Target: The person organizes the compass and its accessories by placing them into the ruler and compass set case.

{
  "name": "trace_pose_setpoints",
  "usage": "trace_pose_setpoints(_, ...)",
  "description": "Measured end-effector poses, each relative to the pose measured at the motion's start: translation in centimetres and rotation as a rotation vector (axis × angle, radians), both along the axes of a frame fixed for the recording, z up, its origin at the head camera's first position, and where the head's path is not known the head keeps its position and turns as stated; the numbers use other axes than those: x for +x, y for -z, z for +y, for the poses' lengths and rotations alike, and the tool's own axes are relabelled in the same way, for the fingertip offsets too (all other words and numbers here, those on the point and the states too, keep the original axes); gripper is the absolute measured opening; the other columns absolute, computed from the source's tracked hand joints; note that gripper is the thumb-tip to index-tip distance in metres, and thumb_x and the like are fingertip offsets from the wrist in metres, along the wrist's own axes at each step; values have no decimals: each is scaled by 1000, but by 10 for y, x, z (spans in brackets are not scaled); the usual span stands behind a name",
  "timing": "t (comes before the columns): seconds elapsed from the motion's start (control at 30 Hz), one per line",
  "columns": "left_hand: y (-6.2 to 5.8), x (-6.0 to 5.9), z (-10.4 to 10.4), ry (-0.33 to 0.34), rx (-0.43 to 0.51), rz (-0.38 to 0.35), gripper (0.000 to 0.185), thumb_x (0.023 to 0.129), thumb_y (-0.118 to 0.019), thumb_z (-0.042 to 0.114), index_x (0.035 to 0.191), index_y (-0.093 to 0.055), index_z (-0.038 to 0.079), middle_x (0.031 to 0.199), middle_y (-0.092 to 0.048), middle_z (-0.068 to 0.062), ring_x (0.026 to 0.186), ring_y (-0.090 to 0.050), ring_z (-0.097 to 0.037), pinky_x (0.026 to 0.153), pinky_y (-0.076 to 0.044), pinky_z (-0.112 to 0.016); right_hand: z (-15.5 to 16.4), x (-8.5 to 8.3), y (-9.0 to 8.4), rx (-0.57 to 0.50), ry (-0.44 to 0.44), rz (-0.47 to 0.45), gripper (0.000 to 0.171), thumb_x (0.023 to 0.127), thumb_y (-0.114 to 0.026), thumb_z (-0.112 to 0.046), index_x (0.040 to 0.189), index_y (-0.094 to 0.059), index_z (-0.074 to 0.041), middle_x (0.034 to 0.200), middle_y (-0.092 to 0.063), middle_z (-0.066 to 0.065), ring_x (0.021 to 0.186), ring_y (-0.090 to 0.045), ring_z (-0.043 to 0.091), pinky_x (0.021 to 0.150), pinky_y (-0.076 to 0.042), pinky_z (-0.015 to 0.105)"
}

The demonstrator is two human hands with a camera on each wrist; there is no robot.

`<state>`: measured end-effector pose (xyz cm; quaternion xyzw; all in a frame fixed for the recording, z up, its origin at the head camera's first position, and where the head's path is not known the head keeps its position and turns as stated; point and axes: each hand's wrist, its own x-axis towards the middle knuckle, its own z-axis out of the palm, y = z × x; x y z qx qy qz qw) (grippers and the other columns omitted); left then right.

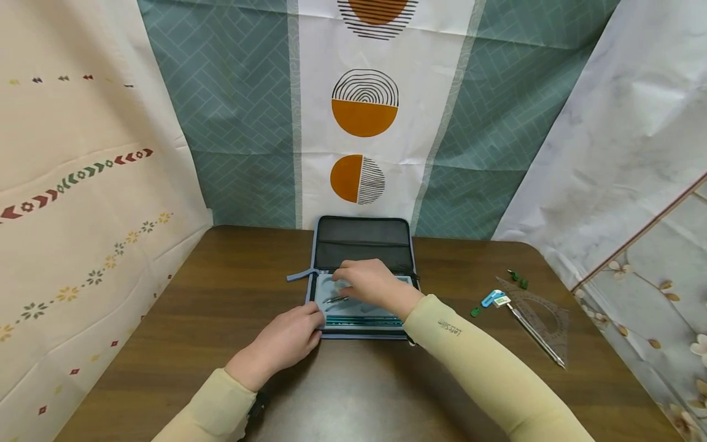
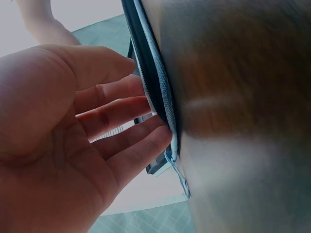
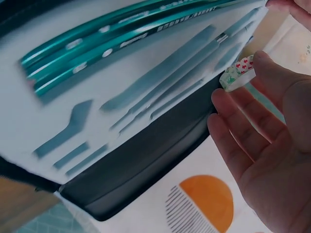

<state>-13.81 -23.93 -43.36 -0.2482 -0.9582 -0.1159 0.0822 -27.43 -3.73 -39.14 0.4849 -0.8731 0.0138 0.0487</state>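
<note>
Blue-edged zip case with black mesh lid (image 1: 364, 231) lies open mid-worktop (image 1: 237, 270), lid folded back, likely so the pale grey moulded insert (image 3: 24, 119) is reachable. Right hand (image 1: 369, 283) over it, thumb and fingertips pinching a small white piece with red-and-green print (image 3: 237, 73); fine pinch probably because the piece is small. Left hand (image 1: 289, 337) loosely extended, thumb apart, fingertips against case's front left edge, no grip, presumably steadying it. Shiny teal-green pencils (image 3: 127, 41) lie parallel along insert's front. Clear triangular set square (image 1: 560, 331) and slim silver pen-like tool (image 1: 533, 335) off right, maybe set aside for working room. Right hand hides mid-insert from head view; slim metallic tool (image 1: 335, 300) there too small to identify; thumb covers part of printed piece, can't tell what it is
</note>
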Motion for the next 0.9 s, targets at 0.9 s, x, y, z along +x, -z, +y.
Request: trace_pose_setpoints(0.9,2,1,-1,17,10,22,8,100,-79,6,107,-75,4,102,-63,-3,88,-63,-20,79,-59,-39,-40,-15,21,82,89,62,35,102,-80,-43,132,-79,-23,110,-71,-2,87,-70,13,73,-59,32)
